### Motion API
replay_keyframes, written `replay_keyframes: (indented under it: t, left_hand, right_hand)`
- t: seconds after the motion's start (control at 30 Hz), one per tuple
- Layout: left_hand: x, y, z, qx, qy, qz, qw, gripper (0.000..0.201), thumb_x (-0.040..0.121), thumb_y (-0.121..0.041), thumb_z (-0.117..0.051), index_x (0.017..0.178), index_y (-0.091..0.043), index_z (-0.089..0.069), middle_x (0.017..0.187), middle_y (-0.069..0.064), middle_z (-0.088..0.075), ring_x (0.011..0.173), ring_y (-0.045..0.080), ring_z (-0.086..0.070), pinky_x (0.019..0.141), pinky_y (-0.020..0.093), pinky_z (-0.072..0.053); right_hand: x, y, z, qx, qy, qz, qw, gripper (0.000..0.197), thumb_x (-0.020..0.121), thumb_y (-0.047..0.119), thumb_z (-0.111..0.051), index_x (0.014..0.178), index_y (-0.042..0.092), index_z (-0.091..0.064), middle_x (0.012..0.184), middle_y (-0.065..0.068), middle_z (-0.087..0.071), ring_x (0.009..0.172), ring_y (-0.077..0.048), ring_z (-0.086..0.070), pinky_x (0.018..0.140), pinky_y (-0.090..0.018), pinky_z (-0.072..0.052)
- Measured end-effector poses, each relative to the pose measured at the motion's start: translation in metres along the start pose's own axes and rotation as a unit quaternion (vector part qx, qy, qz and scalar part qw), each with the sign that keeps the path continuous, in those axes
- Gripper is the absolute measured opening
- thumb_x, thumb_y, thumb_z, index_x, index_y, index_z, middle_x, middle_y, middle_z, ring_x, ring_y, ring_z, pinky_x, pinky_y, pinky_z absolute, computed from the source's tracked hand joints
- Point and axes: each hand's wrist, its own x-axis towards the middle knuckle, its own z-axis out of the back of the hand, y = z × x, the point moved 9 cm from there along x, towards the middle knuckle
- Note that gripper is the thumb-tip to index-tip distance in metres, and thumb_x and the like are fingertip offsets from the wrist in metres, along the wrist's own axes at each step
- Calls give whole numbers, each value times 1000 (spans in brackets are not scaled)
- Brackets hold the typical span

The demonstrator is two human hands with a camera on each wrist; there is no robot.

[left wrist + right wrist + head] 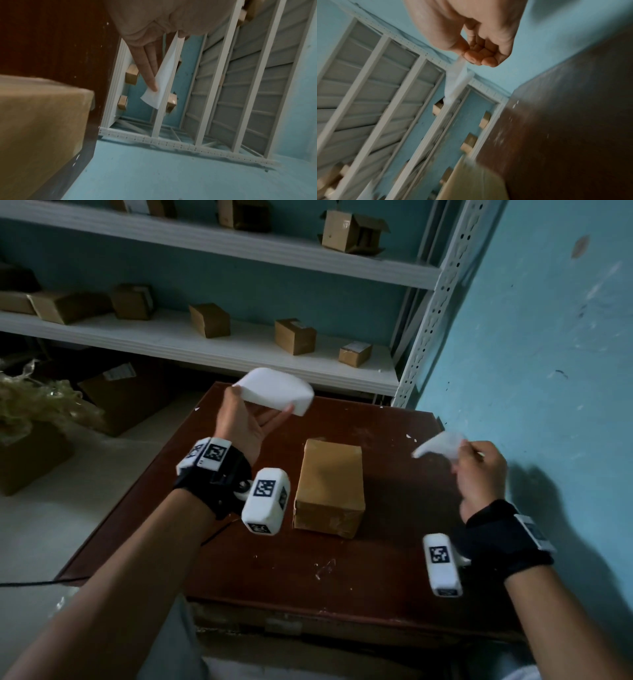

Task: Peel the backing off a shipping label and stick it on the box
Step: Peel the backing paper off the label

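Observation:
A brown cardboard box [330, 484] stands in the middle of the dark wooden table [342, 577]. Above the table's far left, my left hand [260, 405] holds a white label sheet [277, 388], bowed between thumb and fingertips. In the left wrist view its straight fingers [147, 65] lie along the label [163, 81], with the box [42, 121] close below. To the right of the box, my right hand [472, 460] pinches a thin curled backing strip [442, 445]. The right wrist view shows curled fingers [481, 54] gripping that translucent strip [457, 83]. The two sheets are apart.
White metal shelves [239, 350] behind the table carry several small cardboard boxes. A blue wall [548, 371] runs close along the table's right side. Crumpled plastic wrap [37, 398] and larger cartons sit on the floor at left. Small paper scraps dot the tabletop.

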Motion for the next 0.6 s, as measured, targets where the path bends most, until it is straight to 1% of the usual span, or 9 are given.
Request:
replay_keyframes:
  t: [0.07, 0.1, 0.2, 0.23, 0.3, 0.33, 0.43, 0.53, 0.6]
  left_hand:
    - [1, -11, 8, -6, -15, -16, 1000, 28, 103, -30, -35, 125, -13, -41, 115, 21, -59, 105, 40, -63, 82, 46, -58]
    - [1, -12, 9, 3, -19, -22, 1000, 28, 103, -31, -35, 124, -13, -40, 114, 20, -58, 104, 39, -64, 83, 46, -58]
    - [-4, -6, 5, 41, -22, -30, 998, 26, 104, -35, -34, 121, -16, -40, 114, 18, -58, 98, 35, -65, 84, 46, -58]
    - [-5, -3, 2, 52, -22, -34, 998, 26, 104, -35, -34, 121, -16, -41, 115, 17, -58, 96, 35, -66, 83, 46, -58]
    - [-7, 0, -2, 75, -19, -37, 996, 27, 103, -36, -34, 121, -17, -41, 117, 18, -58, 96, 34, -66, 79, 44, -59]
    - [-8, 2, -4, 84, -17, -37, 996, 27, 103, -36, -34, 121, -18, -41, 120, 18, -57, 96, 34, -67, 78, 43, -60]
    - [-9, 7, -10, 109, -9, -41, 993, 26, 103, -36, -34, 122, -20, -41, 128, 18, -53, 96, 33, -67, 78, 42, -60]
    - [-13, 12, -18, 130, -1, -45, 990, 26, 103, -37, -34, 123, -23, -41, 132, 17, -50, 96, 31, -68, 78, 42, -60]
    - [-16, 17, -23, 139, 1, -44, 989, 27, 103, -38, -35, 124, -23, -40, 132, 17, -50, 98, 31, -67, 77, 41, -60]
  right_hand:
    - [9, -1, 15, -6, -33, 2, 999, 18, 95, 29, -51, 91, 13, -58, 94, -17, -64, 87, -31, -61, 77, -43, -52]
    - [11, 0, 18, -6, -38, 11, 999, 18, 96, 30, -50, 92, 14, -57, 95, -18, -65, 86, -29, -61, 76, -43, -52]
    - [12, 9, 17, -3, -35, 49, 998, 21, 97, 34, -49, 93, 14, -56, 95, -17, -65, 82, -26, -60, 68, -33, -46]
    - [12, 12, 17, -5, -34, 65, 997, 24, 97, 35, -48, 93, 13, -56, 92, -17, -65, 81, -27, -61, 68, -33, -46]
    - [10, 22, 17, -21, -38, 106, 993, 25, 96, 36, -47, 91, 13, -55, 88, -16, -65, 81, -31, -63, 70, -38, -50]
    - [10, 26, 18, -34, -39, 128, 990, 23, 96, 35, -46, 90, 14, -53, 86, -16, -64, 81, -33, -63, 70, -38, -50]
    - [7, 40, 20, -80, -33, 183, 979, 12, 97, 24, -46, 93, 14, -52, 89, -13, -65, 80, -30, -61, 67, -28, -41]
    - [4, 52, 24, -137, -50, 251, 957, 11, 94, 16, -50, 95, 7, -57, 94, -13, -62, 79, -28, -57, 69, -30, -40]
    - [4, 52, 24, -188, -42, 282, 940, 6, 92, 13, -53, 93, 8, -58, 95, -12, -59, 74, -27, -56, 68, -31, -40]
